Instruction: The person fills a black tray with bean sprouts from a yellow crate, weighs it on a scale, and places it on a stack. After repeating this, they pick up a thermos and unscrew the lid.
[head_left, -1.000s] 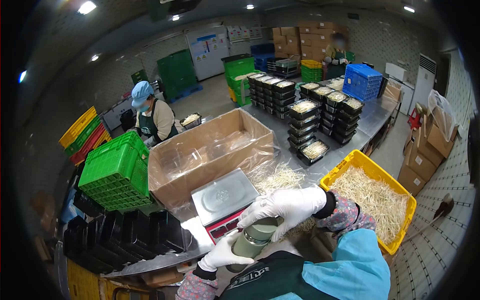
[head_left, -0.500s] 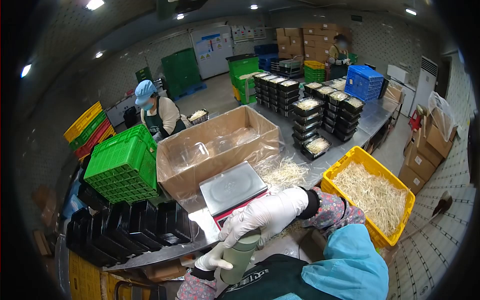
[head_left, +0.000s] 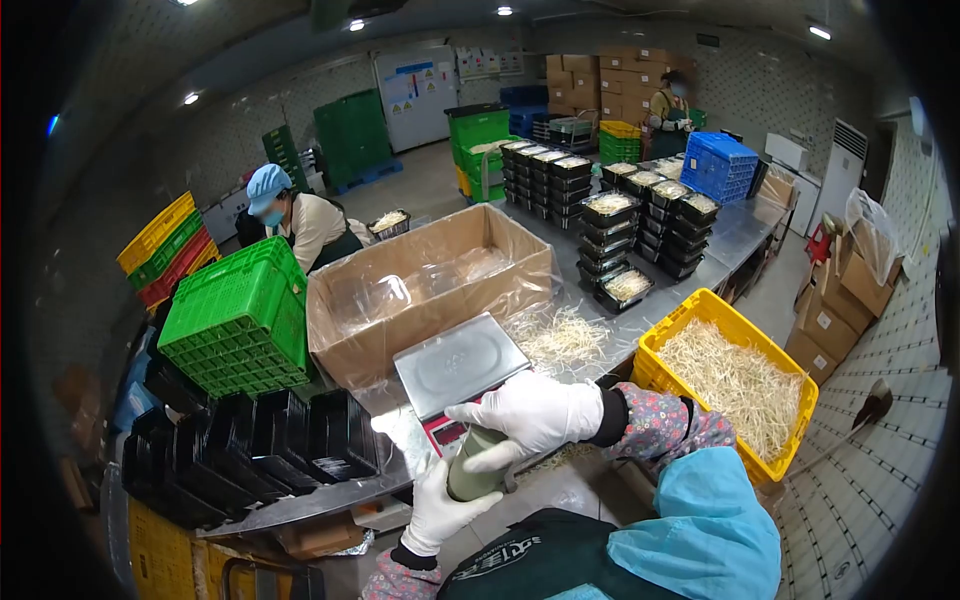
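Observation:
A grey-green cylindrical container (head_left: 478, 468) is held between my two white-gloved hands, just in front of the scale. My left hand (head_left: 440, 505) grips its lower side. Over its upper part, my right hand (head_left: 535, 415) is wrapped from the right, with the thumb side near the scale's red front. The scale (head_left: 460, 367) has a bare metal plate. Loose pale sprouts (head_left: 560, 340) lie on the metal table behind it. To the right, a yellow crate (head_left: 645, 372) holds many sprouts.
A lined cardboard box (head_left: 430, 320) stands behind the scale. Green crate (head_left: 240, 320) and empty black trays (head_left: 290, 435) are at left. Filled trays (head_left: 605, 240) stand stacked farther back. One co-worker (head_left: 310, 225) bends at the left; another person (head_left: 670, 110) stands at the back.
The container and both hands have moved up toward the scale, and my right hand has turned around its top. The co-worker at left leans lower. The view has shifted slightly.

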